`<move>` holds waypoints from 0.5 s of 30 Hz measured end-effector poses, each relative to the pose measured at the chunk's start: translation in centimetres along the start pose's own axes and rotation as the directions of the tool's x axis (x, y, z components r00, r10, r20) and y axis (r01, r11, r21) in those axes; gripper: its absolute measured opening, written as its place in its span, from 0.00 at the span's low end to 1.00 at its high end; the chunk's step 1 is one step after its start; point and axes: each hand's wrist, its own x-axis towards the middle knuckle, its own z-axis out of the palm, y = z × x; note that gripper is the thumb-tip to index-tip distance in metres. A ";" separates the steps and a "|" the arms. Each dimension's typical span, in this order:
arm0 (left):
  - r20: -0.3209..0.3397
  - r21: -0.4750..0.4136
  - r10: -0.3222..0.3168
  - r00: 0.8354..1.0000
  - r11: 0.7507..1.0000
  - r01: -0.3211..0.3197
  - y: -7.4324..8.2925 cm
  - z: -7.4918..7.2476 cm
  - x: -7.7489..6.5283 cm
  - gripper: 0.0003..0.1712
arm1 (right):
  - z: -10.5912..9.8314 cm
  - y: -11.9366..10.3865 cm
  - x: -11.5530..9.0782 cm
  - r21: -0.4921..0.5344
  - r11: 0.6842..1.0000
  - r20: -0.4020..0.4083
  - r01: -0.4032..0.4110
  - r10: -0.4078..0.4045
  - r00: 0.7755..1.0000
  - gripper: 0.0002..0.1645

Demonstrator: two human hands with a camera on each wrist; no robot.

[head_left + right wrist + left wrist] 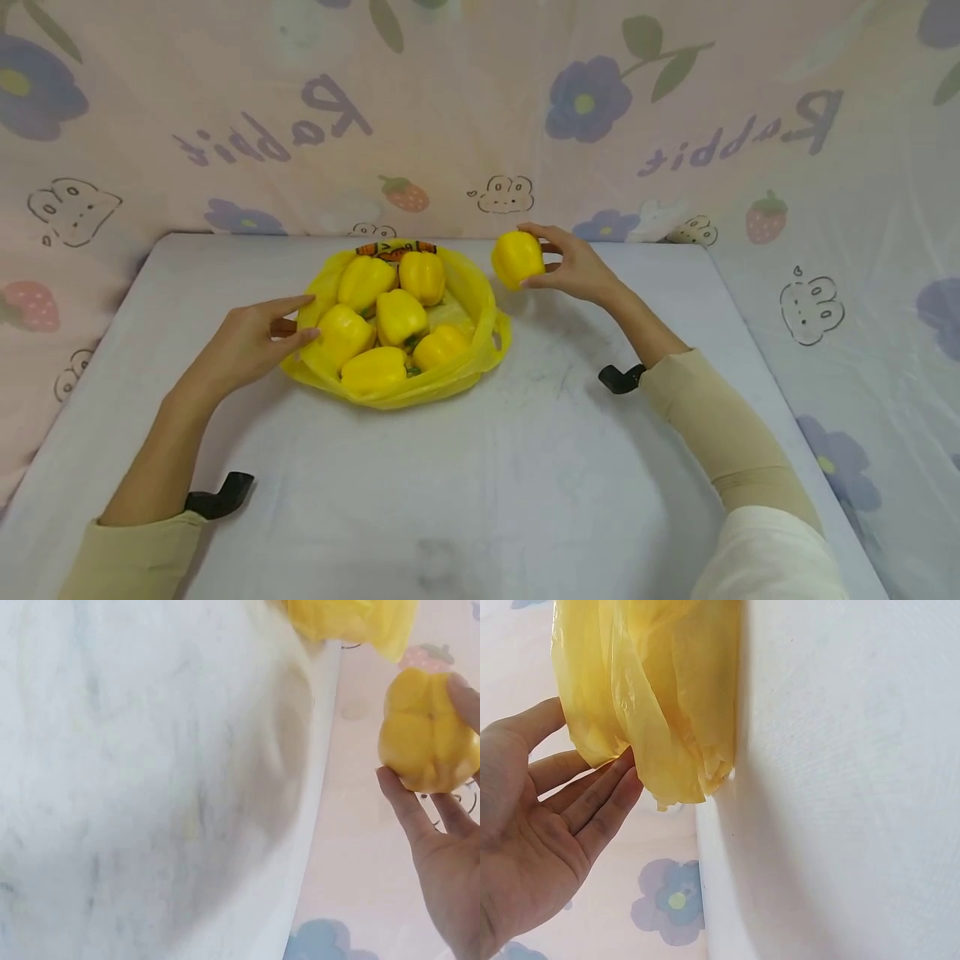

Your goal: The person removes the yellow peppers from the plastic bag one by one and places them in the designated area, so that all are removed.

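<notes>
In the head view a yellow bell pepper [517, 260] is held up by my right hand [573, 265], pinched between thumb and fingers above the table's far part. Its lobed end [429, 727] faces the camera in the right wrist view. Left of it, a yellow plastic bag [486, 312] sits with its mouth spread wide, several yellow bell peppers [400, 318] lying inside. My left hand [251, 342] grips the bag's left rim, thumb and fingers on either side of the film. From the left wrist view, folds of the bag [649, 690] hide some fingertips.
The bag stands on a white-covered table [465, 500]. Behind and beside the table hangs a pink printed curtain [450, 108] with flowers and rabbits. Black mounts [221, 496] show at both wrists.
</notes>
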 end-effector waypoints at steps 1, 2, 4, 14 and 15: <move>0.003 -0.003 -0.001 1.000 1.000 0.001 0.0 0.0 0.0 0.35 | -0.1 0.3 0.0 -0.004 1.000 -0.007 -0.015 0.015 1.000 0.53; 0.006 -0.009 -0.004 1.000 1.000 0.004 0.0 0.0 0.0 0.35 | -0.3 0.6 0.0 -0.009 1.000 -0.014 -0.026 0.026 1.000 0.53; 0.009 -0.014 -0.004 1.000 1.000 0.004 0.0 0.0 -0.1 0.34 | -0.6 1.0 -0.2 -0.017 0.999 -0.033 -0.046 0.045 0.998 0.54; 0.022 -0.030 -0.030 0.999 0.999 0.031 0.2 0.0 -0.3 0.32 | -1.7 2.4 0.4 -0.018 0.992 -0.081 -0.123 0.122 0.989 0.53; 0.022 -0.032 -0.037 0.999 0.999 0.038 0.2 0.0 -0.3 0.32 | -1.8 2.5 0.5 -0.017 0.992 -0.086 -0.122 0.120 0.989 0.52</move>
